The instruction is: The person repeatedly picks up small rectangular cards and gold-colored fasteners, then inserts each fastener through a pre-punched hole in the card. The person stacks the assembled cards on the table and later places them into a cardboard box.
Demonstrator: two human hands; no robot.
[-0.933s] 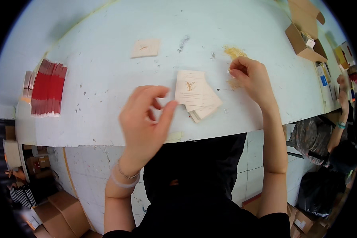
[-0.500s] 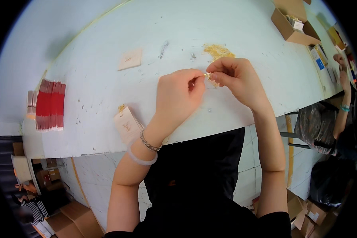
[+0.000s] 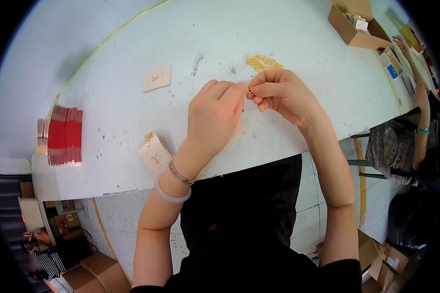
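My left hand [image 3: 215, 115] and my right hand [image 3: 283, 95] meet above the table, fingertips pinched together. Between them shows a small gold metal piece [image 3: 250, 91], too small to name exactly; the fingers partly cover it. Below my left hand a pale card tag [image 3: 234, 138] peeks out; I cannot tell whether it hangs or lies there. Just beyond my right hand is a loose pile of thin gold pieces [image 3: 262, 61]. Near my left wrist lies a stack of pale printed tags [image 3: 154, 155] with gold fasteners at one corner. A pale square card [image 3: 157, 78] lies farther off.
Red-edged packs [image 3: 65, 136] stand in a row at the left. An open cardboard box [image 3: 359, 31] holding cards sits at the far right. Another person's arm [image 3: 422, 105] reaches over the table at the right. The table's near edge [image 3: 259, 166] runs before my lap.
My left hand has turned and my right fingers have curled under the gold piece. The pale tag now shows below my left hand. The view has shifted slightly, and the other person's hand has moved.
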